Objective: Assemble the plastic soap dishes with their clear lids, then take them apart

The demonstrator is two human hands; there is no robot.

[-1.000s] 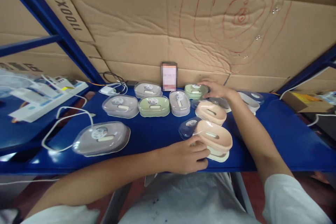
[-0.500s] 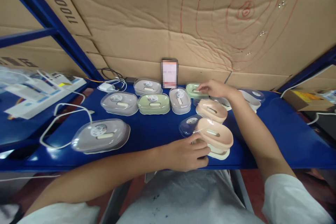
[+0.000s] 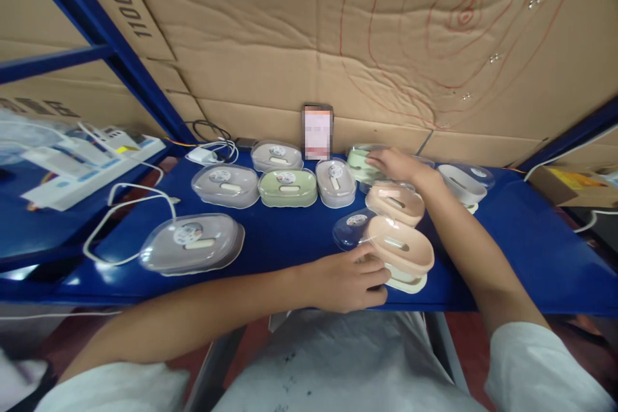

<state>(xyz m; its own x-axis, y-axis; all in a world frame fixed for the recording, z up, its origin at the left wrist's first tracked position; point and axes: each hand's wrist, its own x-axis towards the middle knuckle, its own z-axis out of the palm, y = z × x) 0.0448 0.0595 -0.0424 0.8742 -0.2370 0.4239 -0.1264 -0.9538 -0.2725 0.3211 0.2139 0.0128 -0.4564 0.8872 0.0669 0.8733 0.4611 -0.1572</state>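
Observation:
My left hand is at the near left edge of a peach soap dish, its fingers curled against the dish and the cream base tray under it. A clear lid with a round sticker lies just left of that dish. My right hand reaches to the back and is closed on the rim of a green soap dish, which looks tilted. Between my arms sits a second peach soap dish. To the right of my right wrist stands a grey soap dish beside its clear lid.
Left of centre stand lidded soap dishes: a green one, several grey ones, and a nearer grey one. A phone leans on the cardboard wall. A power strip and white cable lie left; a carton stands right.
The green soap dish, flat before, now looks raised and tilted in my right hand. My left hand stays at the peach dish. The whole view has shifted slightly.

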